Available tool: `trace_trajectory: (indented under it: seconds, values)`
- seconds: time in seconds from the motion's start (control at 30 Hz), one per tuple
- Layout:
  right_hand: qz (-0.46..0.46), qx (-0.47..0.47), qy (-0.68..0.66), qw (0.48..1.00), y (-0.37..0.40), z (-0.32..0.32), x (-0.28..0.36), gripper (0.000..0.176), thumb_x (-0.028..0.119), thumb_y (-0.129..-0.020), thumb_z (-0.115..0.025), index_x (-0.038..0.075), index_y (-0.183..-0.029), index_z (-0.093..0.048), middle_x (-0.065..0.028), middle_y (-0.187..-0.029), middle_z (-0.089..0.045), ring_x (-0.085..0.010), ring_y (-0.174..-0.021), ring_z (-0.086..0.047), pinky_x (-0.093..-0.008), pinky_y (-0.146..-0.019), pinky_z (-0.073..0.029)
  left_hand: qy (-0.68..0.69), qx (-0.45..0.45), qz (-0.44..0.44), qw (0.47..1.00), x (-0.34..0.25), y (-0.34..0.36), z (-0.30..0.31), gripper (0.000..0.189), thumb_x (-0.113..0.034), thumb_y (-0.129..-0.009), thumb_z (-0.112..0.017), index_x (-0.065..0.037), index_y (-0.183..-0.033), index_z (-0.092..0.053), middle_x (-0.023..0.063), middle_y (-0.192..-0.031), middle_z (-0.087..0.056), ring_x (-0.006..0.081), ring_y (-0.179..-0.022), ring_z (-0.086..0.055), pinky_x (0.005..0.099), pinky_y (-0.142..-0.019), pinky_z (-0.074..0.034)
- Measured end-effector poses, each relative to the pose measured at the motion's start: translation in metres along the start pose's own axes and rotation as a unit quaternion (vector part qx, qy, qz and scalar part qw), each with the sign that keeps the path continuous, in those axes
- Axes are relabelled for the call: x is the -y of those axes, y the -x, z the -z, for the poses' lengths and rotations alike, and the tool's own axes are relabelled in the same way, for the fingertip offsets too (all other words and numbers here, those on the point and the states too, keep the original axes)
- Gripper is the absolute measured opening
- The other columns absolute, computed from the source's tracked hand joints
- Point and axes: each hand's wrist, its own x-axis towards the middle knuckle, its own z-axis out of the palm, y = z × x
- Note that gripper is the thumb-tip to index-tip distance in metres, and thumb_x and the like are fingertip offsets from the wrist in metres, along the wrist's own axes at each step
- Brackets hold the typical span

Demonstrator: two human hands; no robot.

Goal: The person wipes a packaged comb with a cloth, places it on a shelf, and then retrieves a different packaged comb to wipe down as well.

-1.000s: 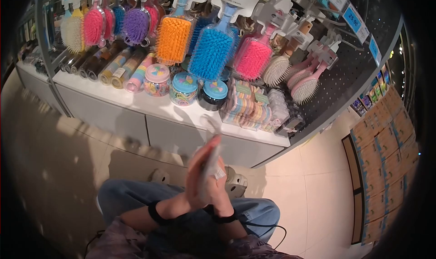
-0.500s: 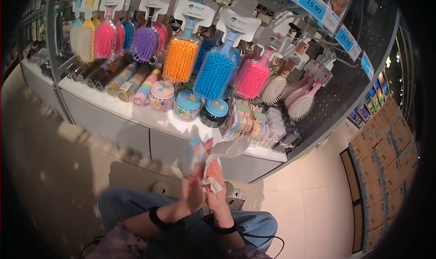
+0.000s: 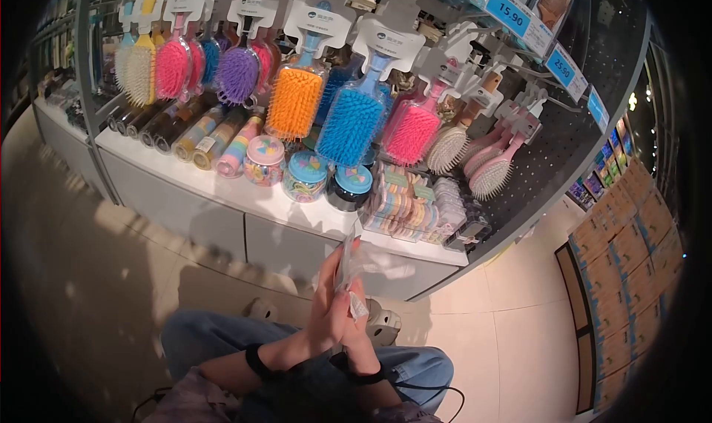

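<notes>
My left hand is closed around a thin, greyish see-through packet, seen nearly edge-on and standing up between my palms. My right hand presses close beside it, its fingers closed on a crumpled whitish wipe. The wipe's loose end, blurred by motion, trails off to the right in front of the shelf. Both hands are together over my lap, just short of the shelf's front edge. My left hand partly covers my right one.
Paddle hairbrushes hang in a row, among them an orange brush and a blue brush. Below, on the white shelf, stand lidded jars and packs of hair ties. Stacked cartons are at the right.
My left hand has turned the packet from showing its blue-and-pink patterned face to edge-on and brought it against my right hand. The wipe's loose end has shifted slightly lower.
</notes>
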Motion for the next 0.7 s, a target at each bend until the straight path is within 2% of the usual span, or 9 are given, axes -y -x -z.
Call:
trace_trajectory:
  seconds: [0.07, 0.13, 0.2, 0.27, 0.3, 0.47, 0.53, 0.6, 0.7]
  values:
    - [-0.019, -0.017, -0.008, 1.0, -0.001, 0.0, 0.004, 0.043, 0.008, -0.078, -0.046, -0.001, -0.12, -0.043, -0.0216, -0.127, -0.037, -0.037, -0.116, -0.037, -0.0409, -0.096, -0.027, -0.012, -0.038, 0.036, 0.999, 0.006, 0.003, -0.008, 0.053, -0.031, -0.087, -0.032, 0.006, -0.126, -0.029, 0.0166, -0.126, -0.038, 0.0228, -0.116, -0.037, 0.0325, -0.097, -0.027]
    - [0.092, -0.021, 0.136, 0.986, -0.005, 0.003, 0.009, 0.041, 0.006, -0.075, -0.048, 0.0, -0.116, -0.048, -0.0217, -0.121, -0.043, -0.0369, -0.108, -0.044, -0.0386, -0.091, -0.034, 0.017, -0.026, 0.036, 0.999, 0.014, 0.004, -0.004, 0.053, -0.03, -0.087, -0.031, 0.006, -0.125, -0.029, 0.0159, -0.125, -0.038, 0.0221, -0.115, -0.038, 0.0325, -0.096, -0.029]
    - [0.085, 0.006, 0.15, 0.985, -0.01, 0.007, 0.019, 0.041, 0.005, -0.073, -0.048, 0.0, -0.114, -0.05, -0.0209, -0.114, -0.048, -0.0357, -0.101, -0.048, -0.0367, -0.086, -0.037, 0.046, -0.013, 0.039, 0.998, 0.009, 0.003, -0.004, 0.053, -0.03, -0.087, -0.031, 0.006, -0.125, -0.029, 0.0151, -0.125, -0.039, 0.0214, -0.113, -0.039, 0.0324, -0.095, -0.03]
    - [0.077, 0.032, 0.167, 0.982, -0.015, 0.008, 0.03, 0.04, 0.004, -0.072, -0.049, 0.0, -0.112, -0.052, -0.0201, -0.107, -0.052, -0.0345, -0.094, -0.053, -0.0348, -0.081, -0.041, 0.104, -0.055, 0.047, 0.992, -0.008, 0.0, -0.008, 0.058, -0.04, -0.088, -0.033, 0.004, -0.126, -0.031, 0.0133, -0.124, -0.04, 0.0203, -0.112, -0.04, 0.0321, -0.093, -0.032]
    - [0.086, 0.048, 0.174, 0.98, -0.019, 0.008, 0.037, 0.041, 0.004, -0.071, -0.048, 0.0, -0.112, -0.052, -0.0191, -0.101, -0.053, -0.0338, -0.088, -0.054, -0.0338, -0.077, -0.042, 0.183, -0.091, 0.105, 0.973, -0.001, 0.005, -0.002, 0.069, -0.055, -0.085, -0.032, -0.006, -0.131, -0.02, 0.0154, -0.128, -0.035, 0.0235, -0.117, -0.037, 0.0351, -0.096, -0.03]
    - [-0.026, 0.117, 0.166, 0.979, -0.019, 0.012, 0.029, 0.035, 0.009, -0.071, -0.048, -0.001, -0.104, -0.052, -0.0214, -0.103, -0.05, -0.0377, -0.088, -0.048, -0.0374, -0.078, -0.038, 0.162, -0.145, -0.025, 0.976, -0.038, -0.018, 0.011, 0.079, -0.065, -0.08, -0.027, -0.005, -0.131, -0.019, 0.017, -0.133, -0.029, 0.0271, -0.12, -0.033, 0.0392, -0.101, -0.024]
    - [0.006, 0.094, 0.189, 0.978, -0.022, 0.011, 0.021, 0.037, 0.008, -0.07, -0.047, 0.0, -0.106, -0.052, -0.02, -0.1, -0.052, -0.0371, -0.088, -0.049, -0.0366, -0.079, -0.038, 0.116, -0.139, -0.104, 0.978, -0.052, -0.018, 0.014, 0.085, -0.069, -0.078, -0.021, -0.004, -0.131, -0.018, 0.0176, -0.134, -0.027, 0.0283, -0.123, -0.028, 0.0413, -0.103, -0.019]
    - [0.039, 0.073, 0.212, 0.974, -0.021, 0.011, 0.02, 0.039, 0.007, -0.07, -0.046, 0.002, -0.108, -0.053, -0.0186, -0.097, -0.053, -0.0365, -0.089, -0.049, -0.0358, -0.079, -0.038, 0.125, -0.125, -0.115, 0.977, -0.047, -0.008, 0.014, 0.087, -0.07, -0.077, -0.019, -0.003, -0.132, -0.016, 0.0184, -0.134, -0.026, 0.0292, -0.125, -0.024, 0.0423, -0.103, -0.017]
    - [-0.012, 0.067, 0.168, 0.983, -0.016, 0.01, 0.018, 0.036, 0.005, -0.072, -0.046, 0.0, -0.108, -0.05, -0.021, -0.103, -0.05, -0.0377, -0.096, -0.045, -0.0372, -0.084, -0.035, 0.043, -0.131, -0.124, 0.983, -0.037, 0.004, 0.003, 0.09, -0.072, -0.076, -0.02, -0.001, -0.131, -0.018, 0.0213, -0.132, -0.028, 0.0318, -0.122, -0.029, 0.0422, -0.102, -0.02]
